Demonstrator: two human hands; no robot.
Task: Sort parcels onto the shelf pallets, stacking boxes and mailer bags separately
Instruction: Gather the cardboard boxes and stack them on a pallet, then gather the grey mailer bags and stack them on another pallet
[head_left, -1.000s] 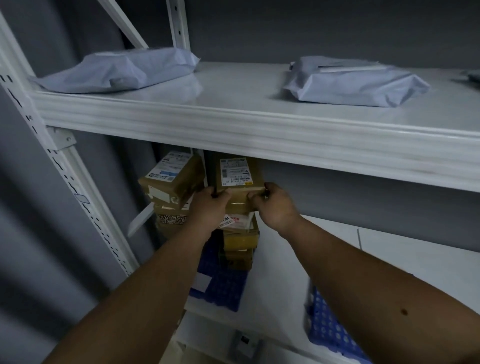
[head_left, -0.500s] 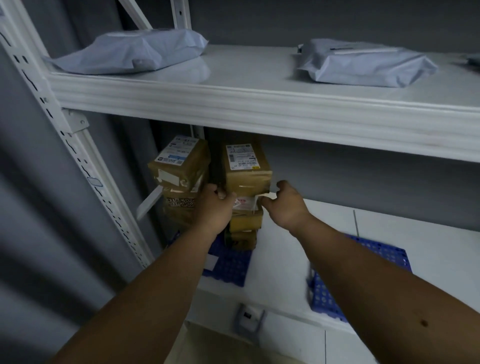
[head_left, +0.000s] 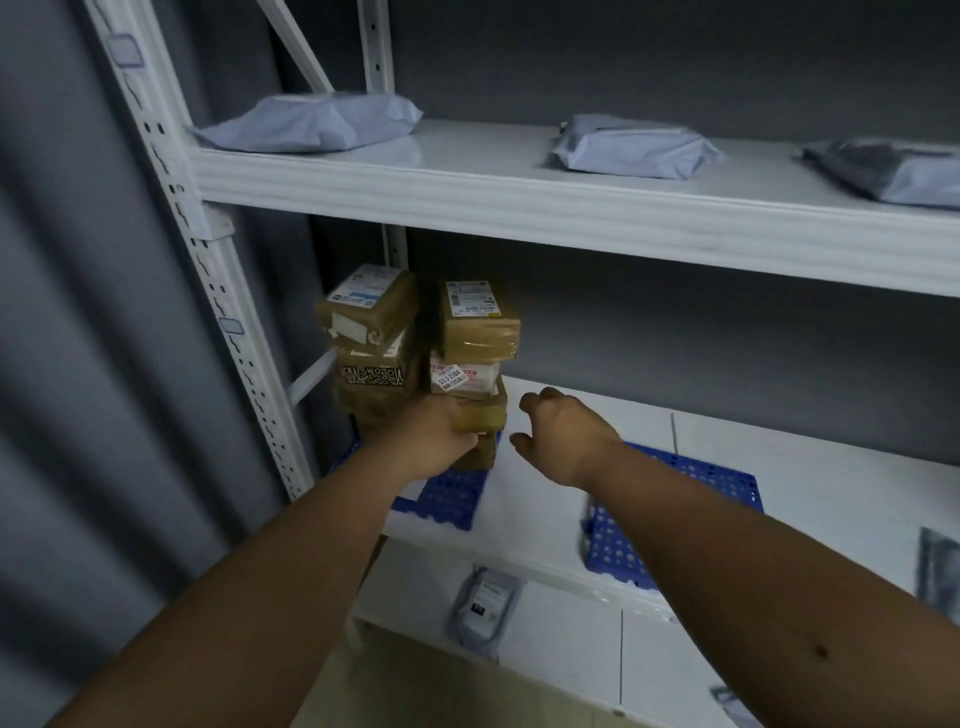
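My left hand (head_left: 436, 441): loosely curled, empty, against box stack (head_left: 475, 374) | my right hand (head_left: 563, 434): open, empty, just right of stack

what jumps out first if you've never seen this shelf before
Two leaning stacks of brown boxes rise from a blue pallet at the middle shelf's left end, the left hand against them and the right hand open beside them. Above, three grey mailer bags lie spaced along the top shelf.
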